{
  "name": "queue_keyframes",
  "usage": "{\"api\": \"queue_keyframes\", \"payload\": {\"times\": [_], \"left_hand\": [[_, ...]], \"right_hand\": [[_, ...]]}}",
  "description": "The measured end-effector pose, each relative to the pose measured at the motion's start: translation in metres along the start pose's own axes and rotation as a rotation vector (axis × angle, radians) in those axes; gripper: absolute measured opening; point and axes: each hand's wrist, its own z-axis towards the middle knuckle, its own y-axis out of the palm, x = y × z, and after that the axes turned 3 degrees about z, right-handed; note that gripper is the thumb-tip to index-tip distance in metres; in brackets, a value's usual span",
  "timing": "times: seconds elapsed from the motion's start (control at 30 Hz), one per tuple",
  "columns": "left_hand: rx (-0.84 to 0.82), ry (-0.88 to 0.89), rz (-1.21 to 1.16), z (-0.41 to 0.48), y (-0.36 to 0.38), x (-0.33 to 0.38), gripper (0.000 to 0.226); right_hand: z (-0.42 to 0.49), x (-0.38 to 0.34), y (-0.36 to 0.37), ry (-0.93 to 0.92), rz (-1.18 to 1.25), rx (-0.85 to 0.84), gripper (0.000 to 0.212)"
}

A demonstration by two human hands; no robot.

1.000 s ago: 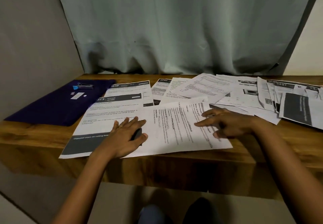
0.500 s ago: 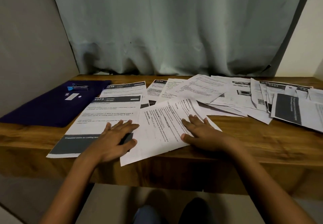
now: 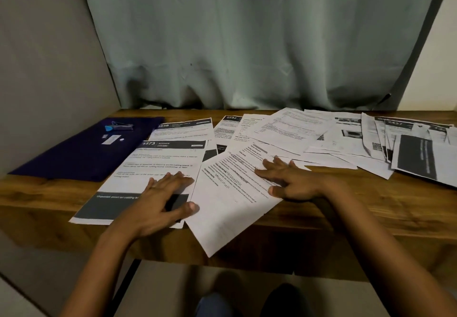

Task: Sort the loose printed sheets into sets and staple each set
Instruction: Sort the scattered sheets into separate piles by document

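Printed sheets lie spread over the wooden table (image 3: 371,207). My left hand (image 3: 163,198) rests flat, fingers straight, on the sheet headed 1573 (image 3: 153,165). My right hand (image 3: 286,180) presses with spread fingers on a tilted text sheet (image 3: 227,205) whose near corner hangs over the table's front edge. More loose sheets (image 3: 333,138) overlap in a fan from the middle to the far right. A small stapler (image 3: 118,127) with a blue end lies on a dark purple cloth (image 3: 74,158) at the far left.
A grey-green curtain (image 3: 247,44) hangs behind the table and a grey wall (image 3: 44,69) closes the left side. Small white bits (image 3: 111,139) lie on the cloth near the stapler. My knee (image 3: 215,304) shows below the table's front edge.
My right hand slid the tilted text sheet toward me and to the left, so its corner now overhangs the edge. My left hand stayed on the 1573 sheet.
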Motion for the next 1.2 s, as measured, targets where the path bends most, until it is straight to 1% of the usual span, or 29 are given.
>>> {"api": "queue_keyframes", "payload": {"times": [0.03,0.07,0.13,0.2,0.23,0.27,0.3,0.37,0.47,0.6,0.8,0.87,0.93,0.97,1.03,1.07,1.13,1.17,1.2], "left_hand": [[0.016,-0.002,-0.009,-0.005,-0.002,-0.003,0.086],[0.026,-0.002,-0.008,-0.009,-0.003,-0.007,0.088],[0.031,-0.002,0.024,-0.015,-0.005,-0.015,0.092],[0.033,0.002,0.062,-0.019,-0.003,-0.021,0.097],[0.029,0.005,0.080,-0.019,-0.001,-0.022,0.099],[0.022,0.012,0.103,-0.019,0.001,-0.022,0.100],[0.013,0.018,0.127,-0.020,0.003,-0.022,0.102],[-0.003,0.026,0.185,-0.020,0.005,-0.021,0.105],[-0.007,0.020,0.227,-0.021,0.006,-0.019,0.109],[0.004,0.009,0.232,-0.024,0.006,-0.019,0.110],[0.040,0.016,0.225,-0.026,0.010,-0.019,0.108],[0.036,0.019,0.221,-0.026,0.010,-0.017,0.109],[0.029,0.020,0.211,-0.026,0.008,-0.016,0.110],[0.021,0.017,0.207,-0.026,0.008,-0.016,0.110],[0.000,0.010,0.200,-0.025,0.007,-0.015,0.111],[-0.010,0.006,0.200,-0.024,0.006,-0.015,0.113],[-0.030,-0.002,0.217,-0.022,0.006,-0.014,0.115],[-0.038,-0.004,0.228,-0.020,0.005,-0.014,0.116],[-0.046,-0.007,0.236,-0.019,0.005,-0.014,0.117]], "right_hand": [[-0.005,-0.003,-0.001,0.011,-0.001,0.058,0.060],[-0.012,-0.009,-0.002,0.025,0.006,0.152,0.059],[-0.030,-0.022,0.002,0.069,0.054,0.414,0.050],[-0.045,-0.034,0.016,0.153,0.185,0.628,0.044],[-0.050,-0.039,0.026,0.205,0.286,0.680,0.044],[-0.051,-0.043,0.038,0.252,0.367,0.692,0.045],[-0.051,-0.046,0.048,0.285,0.380,0.680,0.048],[-0.044,-0.047,0.064,0.320,0.266,0.631,0.059],[-0.036,-0.050,0.071,0.298,0.122,0.605,0.068],[-0.026,-0.051,0.066,0.201,0.075,0.527,0.066],[-0.019,-0.049,0.052,0.139,0.152,0.401,0.063],[-0.015,-0.045,0.048,0.151,0.158,0.354,0.062],[-0.013,-0.043,0.042,0.155,0.148,0.361,0.058],[-0.014,-0.043,0.040,0.139,0.122,0.408,0.056],[-0.020,-0.051,0.040,0.036,0.100,0.488,0.058],[-0.024,-0.058,0.042,-0.051,0.107,0.461,0.067],[-0.033,-0.079,0.051,-0.204,0.060,0.320,0.088],[-0.036,-0.088,0.056,-0.252,-0.010,0.266,0.095],[-0.036,-0.095,0.061,-0.279,-0.084,0.247,0.096]]}}
